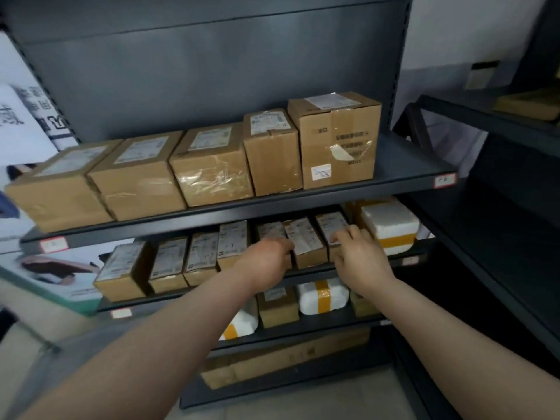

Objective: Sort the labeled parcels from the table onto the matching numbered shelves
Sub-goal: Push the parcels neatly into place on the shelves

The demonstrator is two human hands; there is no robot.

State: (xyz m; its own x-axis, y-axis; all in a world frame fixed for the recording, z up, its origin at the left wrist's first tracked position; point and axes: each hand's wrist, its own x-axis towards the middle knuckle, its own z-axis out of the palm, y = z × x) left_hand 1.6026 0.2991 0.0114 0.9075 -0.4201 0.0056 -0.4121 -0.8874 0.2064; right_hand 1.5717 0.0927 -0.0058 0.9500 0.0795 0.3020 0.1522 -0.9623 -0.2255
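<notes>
A row of small labeled cardboard parcels stands on the second shelf [309, 275] of a dark metal rack. My left hand [266, 262] reaches in from the front, fingers curled around the left side of a small parcel [304, 242] in the middle of the row. My right hand [360, 256] lies with spread fingers on top of the neighbouring parcel [328, 224] to the right. Red-bordered shelf tags [444, 180] mark the shelf edges; their numbers are too blurred to read.
Several larger cardboard boxes [209, 168] fill the top shelf. A white foam parcel with yellow tape [391, 228] sits right of my right hand. Lower shelves hold more foam [322, 295] and cardboard parcels. A second dark rack [500, 122] stands to the right.
</notes>
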